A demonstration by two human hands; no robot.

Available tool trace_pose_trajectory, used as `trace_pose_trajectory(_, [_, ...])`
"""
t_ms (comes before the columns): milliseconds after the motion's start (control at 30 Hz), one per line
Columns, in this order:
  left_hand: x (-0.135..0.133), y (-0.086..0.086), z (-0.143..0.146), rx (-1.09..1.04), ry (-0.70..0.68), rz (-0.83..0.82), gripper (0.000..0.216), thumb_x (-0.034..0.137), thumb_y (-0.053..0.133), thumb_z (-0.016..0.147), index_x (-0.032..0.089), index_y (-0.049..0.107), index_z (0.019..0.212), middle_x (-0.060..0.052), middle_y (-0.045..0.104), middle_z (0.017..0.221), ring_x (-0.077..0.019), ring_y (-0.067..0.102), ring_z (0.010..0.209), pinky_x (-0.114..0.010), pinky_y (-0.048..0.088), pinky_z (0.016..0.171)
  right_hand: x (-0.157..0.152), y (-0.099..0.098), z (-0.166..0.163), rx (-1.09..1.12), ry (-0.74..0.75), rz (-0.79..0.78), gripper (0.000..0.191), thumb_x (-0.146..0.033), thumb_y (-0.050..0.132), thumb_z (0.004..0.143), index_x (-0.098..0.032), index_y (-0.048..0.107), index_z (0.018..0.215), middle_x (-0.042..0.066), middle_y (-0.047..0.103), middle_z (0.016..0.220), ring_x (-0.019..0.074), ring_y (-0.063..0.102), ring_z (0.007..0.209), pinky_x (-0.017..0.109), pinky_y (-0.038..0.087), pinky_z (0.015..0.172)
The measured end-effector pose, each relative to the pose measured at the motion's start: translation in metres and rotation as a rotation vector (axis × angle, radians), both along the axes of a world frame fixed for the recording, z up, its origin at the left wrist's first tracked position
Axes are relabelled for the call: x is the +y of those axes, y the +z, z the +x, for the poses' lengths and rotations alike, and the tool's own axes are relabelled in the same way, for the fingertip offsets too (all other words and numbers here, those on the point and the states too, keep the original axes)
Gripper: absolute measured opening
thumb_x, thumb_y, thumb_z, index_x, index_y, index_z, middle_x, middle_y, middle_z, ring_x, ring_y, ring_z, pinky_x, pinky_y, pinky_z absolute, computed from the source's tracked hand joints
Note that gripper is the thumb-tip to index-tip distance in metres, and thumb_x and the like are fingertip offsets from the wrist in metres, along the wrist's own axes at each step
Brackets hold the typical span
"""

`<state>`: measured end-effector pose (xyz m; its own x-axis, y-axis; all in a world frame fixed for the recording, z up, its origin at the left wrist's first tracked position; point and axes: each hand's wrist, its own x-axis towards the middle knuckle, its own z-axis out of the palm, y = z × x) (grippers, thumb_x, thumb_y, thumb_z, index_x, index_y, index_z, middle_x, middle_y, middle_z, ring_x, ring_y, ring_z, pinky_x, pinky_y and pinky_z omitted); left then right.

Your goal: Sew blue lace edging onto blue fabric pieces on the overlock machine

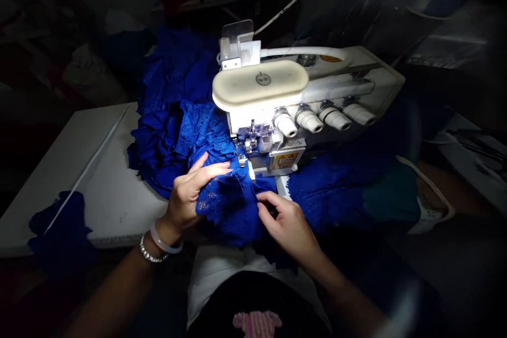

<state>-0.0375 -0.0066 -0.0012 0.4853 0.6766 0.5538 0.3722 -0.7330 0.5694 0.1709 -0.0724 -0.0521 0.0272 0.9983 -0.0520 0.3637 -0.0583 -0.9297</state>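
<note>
The left hand [189, 202] and right hand [285, 226] both grip blue lace cloth [228, 202] just before the sewing machine [259, 84] (its needle is hidden among the metal parts), more heaped along the white table's [93, 179] right edge; the dark room behind is hard to make out.

- We see bright blue cloth [224, 195] with an openwork lace pattern
- We see a cream sewing machine [259, 84]
- We see a black shirt [233, 301] with a pink print [257, 323]

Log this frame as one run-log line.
left hand: on blue lace | right hand: pinching blue lace | nearby: sewing machine
</note>
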Motion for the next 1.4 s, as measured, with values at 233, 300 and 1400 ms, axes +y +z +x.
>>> trace_pose_trajectory(233, [-0.035, 0.005, 0.012, 0.146, -0.067, 0.211, 0.031, 0.011, 0.038, 0.097, 0.014, 0.06, 0.118, -0.011, 0.07, 0.117, -0.0176, 0.061, 0.12, -0.038, 0.046, 0.108, 0.001, 0.003, -0.009, 0.628, 0.183, -0.193, 0.035, -0.033, 0.073, 0.077, -0.02, 0.063, 0.108, 0.003, 0.07, 0.087, 0.0162, 0.066, 0.079, 0.027, 0.051, 0.074])
trace_pose_trajectory(300, [-0.032, 0.003, 0.011, 0.168, -0.076, 0.17, 0.026, 0.015, 0.044, 0.095, 0.014, 0.058, 0.117, -0.013, 0.07, 0.118, -0.0197, 0.061, 0.12, -0.041, 0.045, 0.109, 0.001, 0.005, -0.007, 0.812, 0.253, -0.312, 0.043, -0.035, 0.073, 0.079, -0.021, 0.062, 0.118, 0.003, 0.072, 0.088, 0.0157, 0.067, 0.077, 0.028, 0.052, 0.075])
trace_pose_trajectory(1400, [-0.054, 0.021, 0.012, 0.281, -0.173, 0.33, 0.021, 0.008, 0.045, 0.094, 0.009, 0.065, 0.102, -0.013, 0.073, 0.108, -0.021, 0.063, 0.116, -0.045, 0.047, 0.108, 0.0, 0.036, -0.015, 1.16, 0.294, -0.379, 0.03, -0.028, 0.067, 0.089, -0.023, 0.067, 0.118, 0.004, 0.074, 0.102, 0.0139, 0.07, 0.086, 0.022, 0.053, 0.076])
